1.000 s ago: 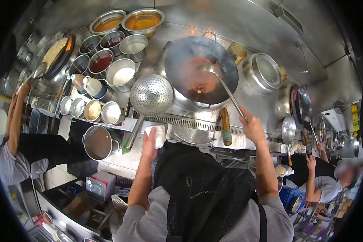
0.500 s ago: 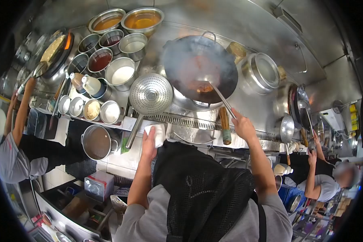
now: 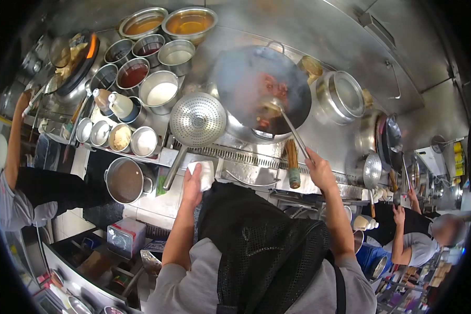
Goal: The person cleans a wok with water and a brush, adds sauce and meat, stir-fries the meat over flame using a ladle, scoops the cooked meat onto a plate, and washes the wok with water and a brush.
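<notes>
My right hand (image 3: 320, 170) is closed round the handle of a long metal ladle (image 3: 294, 131). The ladle's bowl rests down among reddish-brown pieces of food (image 3: 272, 90) in a big black wok (image 3: 298, 97), and thick smoke or steam veils the wok's left half. In my left hand (image 3: 192, 187) is a folded white cloth (image 3: 206, 175), held near the counter's front edge. A perforated strainer (image 3: 197, 120) lies just above that hand, its handle pointing down toward me. Right of the ladle's handle end, a bamboo brush (image 3: 293, 165) lies at the stove's edge.
Metal pots of sauces (image 3: 133, 73), squeeze bottles (image 3: 121, 106) and small seasoning tins (image 3: 144, 141) crowd the left side. A pot of brown liquid (image 3: 125, 180) stands lower left. Stacked metal bowls (image 3: 341, 97) sit right of the wok. Co-workers (image 3: 15, 204) (image 3: 410, 235) work at both sides.
My right hand has moved slightly right and down, and the ladle's bowl has shifted in the wok. More red food shows through the smoke. My left hand stays nearly still with the cloth.
</notes>
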A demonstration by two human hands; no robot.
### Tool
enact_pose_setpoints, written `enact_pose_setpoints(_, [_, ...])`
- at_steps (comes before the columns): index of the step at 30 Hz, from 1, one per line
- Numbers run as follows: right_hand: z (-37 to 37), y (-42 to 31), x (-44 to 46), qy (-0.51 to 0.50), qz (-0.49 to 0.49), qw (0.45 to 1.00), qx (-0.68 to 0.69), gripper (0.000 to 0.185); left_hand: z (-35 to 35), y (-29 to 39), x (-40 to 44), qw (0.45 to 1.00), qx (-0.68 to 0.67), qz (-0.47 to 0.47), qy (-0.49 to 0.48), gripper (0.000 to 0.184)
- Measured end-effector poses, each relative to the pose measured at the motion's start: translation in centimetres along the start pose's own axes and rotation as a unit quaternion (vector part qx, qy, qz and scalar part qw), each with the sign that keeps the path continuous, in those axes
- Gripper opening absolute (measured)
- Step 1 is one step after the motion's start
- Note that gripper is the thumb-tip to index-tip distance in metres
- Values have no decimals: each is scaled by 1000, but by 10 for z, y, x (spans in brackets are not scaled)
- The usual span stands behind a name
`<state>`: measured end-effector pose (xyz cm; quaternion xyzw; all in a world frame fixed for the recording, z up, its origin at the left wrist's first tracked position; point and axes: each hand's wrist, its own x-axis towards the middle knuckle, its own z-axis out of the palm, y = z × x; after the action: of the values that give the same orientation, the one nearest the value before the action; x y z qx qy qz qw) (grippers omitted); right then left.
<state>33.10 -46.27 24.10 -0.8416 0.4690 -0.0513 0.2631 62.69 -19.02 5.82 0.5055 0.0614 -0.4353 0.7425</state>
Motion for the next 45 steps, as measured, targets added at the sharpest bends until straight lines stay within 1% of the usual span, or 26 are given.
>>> enact_pose_setpoints(1, [-1,-2,-2,0,0,1000,3,46,-1,2,1,1000,8,-8,-12,42])
enact_pose_setpoints(3, [-13,-7,-10,38,-8,999,27,46,0,2,4,1000,13,-17,-21,41])
enact_pose_setpoints(4, [-20,-14,-16,35,-9,999,26,46,2,3,6,1000,-3,-3,-13,40])
enact_pose_setpoints(5, [-26,-22,-26,11,24,999,30,45,2,4,5,1000,-16,10,-5,39])
enact_pose_setpoints(7, [-23,-19,-33,-10,55,998,34,45,3,6,7,1000,-20,11,3,38])
enact_pose_setpoints(9, [-10,-7,-33,-35,3,999,3,44,4,7,6,1000,-26,12,9,37])
enact_pose_setpoints(10, [-9,-7,-28,-35,4,999,3,44,3,9,5,1000,-13,1,-1,37])
enact_pose_setpoints(12, [-10,-11,-14,-36,64,997,22,44,2,8,4,1000,-1,-8,-9,36])
enact_pose_setpoints(13, [-12,-11,-13,-36,64,997,24,44,2,6,6,1000,1,-7,-10,37])
enact_pose_setpoints(15, [-17,-9,-13,33,-29,999,23,45,3,5,10,1000,5,-8,-13,37])
enact_pose_setpoints(19, [-19,-17,-14,40,-15,999,32,45,10,5,7,1000,-2,2,-5,39])
enact_pose_setpoints(21, [-1,-9,-5,-27,34,998,-39,44,15,6,6,1000,-3,4,-1,40])
enact_pose_setpoints(24, [0,1,6,-24,10,999,-41,44,16,4,6,1000,-17,3,7,43])
enact_pose_setpoints(25, [-7,0,7,5,-44,999,-10,44,14,6,4,1000,-19,-11,-7,45])
enact_pose_setpoints(26, [-11,-1,3,3,-45,999,-9,44,11,7,2,999,-20,-27,-22,47])
enact_pose_setpoints(28, [-27,-17,-3,27,-36,999,-10,43,14,11,-3,1000,-24,-18,-11,45])
enact_pose_setpoints(29, [-33,-28,-8,9,13,1000,7,44,14,11,-6,1000,-25,-9,-2,42])
enact_pose_setpoints(33, [-15,-18,-13,-12,4,1000,-28,43,2,4,0,1000,-17,15,3,45])
enact_pose_setpoints(35, [-2,-4,-8,-30,7,998,-53,43,-1,3,0,1000,-15,1,-11,44])
enact_pose_setpoints(36, [-6,-9,-4,-31,2,998,-54,43,-1,3,1,1000,-18,5,-9,44])
enact_pose_setpoints(38, [-17,-15,0,-5,-24,1000,13,43,-4,3,2,1000,-17,1,-12,44])
enact_pose_setpoints(39, [-24,-31,-1,-14,10,1000,11,45,-2,4,3,1000,-15,0,-13,44])
enact_pose_setpoints(40, [-22,-38,2,-14,12,1000,11,45,2,4,4,1000,-22,6,-4,44])
enact_pose_setpoints(42, [-16,-46,1,13,-19,998,51,46,6,6,1,1000,-27,8,4,43])
enact_pose_setpoints(43, [-4,-43,3,14,-17,998,51,46,8,8,0,1000,-23,1,4,43])
enact_pose_setpoints(45, [30,-22,11,12,-70,996,44,46,9,10,-1,1000,-19,-7,1,43])
